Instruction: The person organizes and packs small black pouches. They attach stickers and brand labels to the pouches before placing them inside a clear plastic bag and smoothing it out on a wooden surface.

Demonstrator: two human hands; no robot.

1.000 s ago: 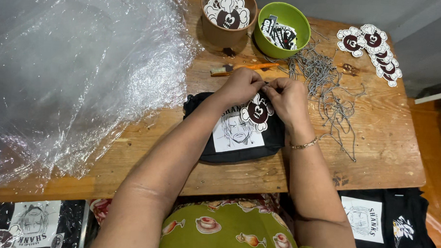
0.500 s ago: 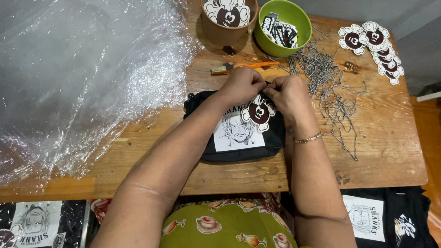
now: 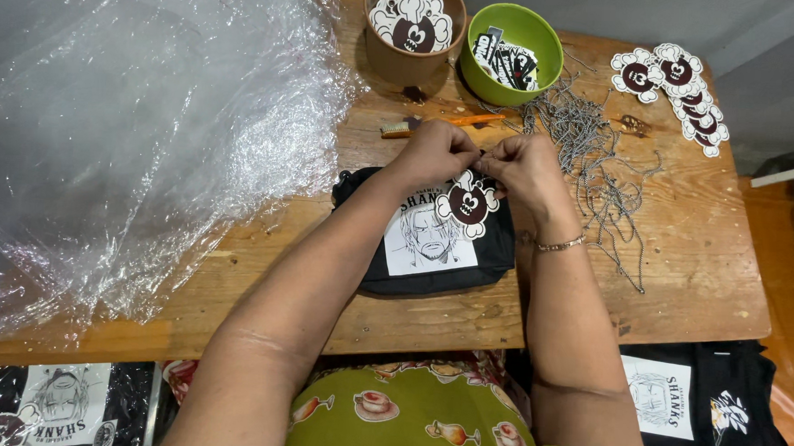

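Black pouch (image 3: 431, 251) lay at the table's (image 3: 676, 285) near edge, a skull-shaped tag (image 3: 468, 202) on it. Left hand (image 3: 436, 154) and right hand (image 3: 524, 164) both pinched something tiny at its top; a slip could drop it among loose chains (image 3: 593, 159). Plastic sheeting (image 3: 136, 135) crowded the left; bare wood lay right.

A worn, knotty wooden plank table (image 3: 695, 260) spreads under and beyond the hands. Beyond its far edge runs a plain grey wall (image 3: 738, 33). To the right of the hands, orange-brown floor (image 3: 787, 254) shows in even, soft light.
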